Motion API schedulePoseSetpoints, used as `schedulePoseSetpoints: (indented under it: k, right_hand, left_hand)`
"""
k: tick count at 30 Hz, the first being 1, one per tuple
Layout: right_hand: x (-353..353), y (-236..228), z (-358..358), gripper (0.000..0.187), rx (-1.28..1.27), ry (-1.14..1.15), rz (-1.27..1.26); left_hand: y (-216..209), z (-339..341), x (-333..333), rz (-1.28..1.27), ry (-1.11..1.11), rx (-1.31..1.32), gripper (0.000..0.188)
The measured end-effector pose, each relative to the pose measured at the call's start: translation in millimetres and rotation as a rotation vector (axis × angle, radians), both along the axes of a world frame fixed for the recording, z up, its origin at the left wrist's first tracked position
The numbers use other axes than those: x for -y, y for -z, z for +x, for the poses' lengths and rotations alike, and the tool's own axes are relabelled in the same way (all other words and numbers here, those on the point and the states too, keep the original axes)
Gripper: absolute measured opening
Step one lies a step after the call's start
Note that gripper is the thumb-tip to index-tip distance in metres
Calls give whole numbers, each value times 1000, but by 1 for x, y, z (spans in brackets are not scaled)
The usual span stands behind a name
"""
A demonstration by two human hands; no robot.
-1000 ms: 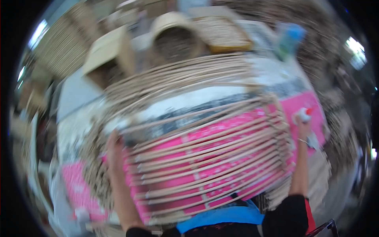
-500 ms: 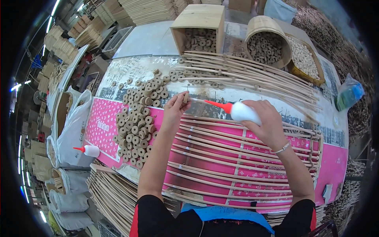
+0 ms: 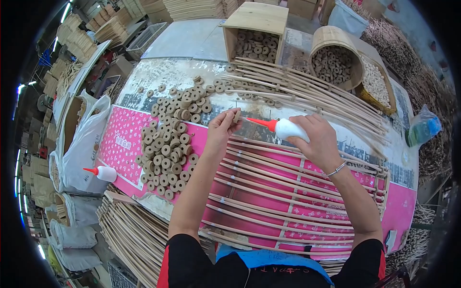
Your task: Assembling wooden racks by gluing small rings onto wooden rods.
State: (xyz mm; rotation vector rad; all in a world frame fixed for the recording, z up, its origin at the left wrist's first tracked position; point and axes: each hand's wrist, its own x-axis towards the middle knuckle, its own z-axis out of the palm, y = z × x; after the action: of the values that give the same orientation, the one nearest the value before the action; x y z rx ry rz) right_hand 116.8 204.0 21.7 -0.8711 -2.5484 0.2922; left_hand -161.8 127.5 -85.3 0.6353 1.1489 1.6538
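Between the two hands, above the slatted wooden frame [image 3: 297,201], the left hand [image 3: 222,128] pinches a small wooden ring [image 3: 236,116] while the right hand [image 3: 314,139] wraps closed around a white glue bottle [image 3: 287,129], red nozzle at the ring. Too hard a squeeze could flood glue onto fingers or the pink table cover [image 3: 122,141]; the ring might slip into the loose ring pile [image 3: 170,144].

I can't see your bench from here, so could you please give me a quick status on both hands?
Left hand pinching a wooden ring. Right hand gripping the glue bottle, red nozzle at the ring. Curved-slat frame beneath; nothing between.
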Motion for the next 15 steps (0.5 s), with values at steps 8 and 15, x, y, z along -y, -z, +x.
schedulePoseSetpoints:
  k: [8,15]
  right_hand:
    - [-3,3,-5,42,21,-9,-7]
    - [1,2,-5,40,25,-30,3]
  left_hand:
    - [5,-2,1,-1,3,15,30]
    - [5,-4,5,-8,-4,9,30]
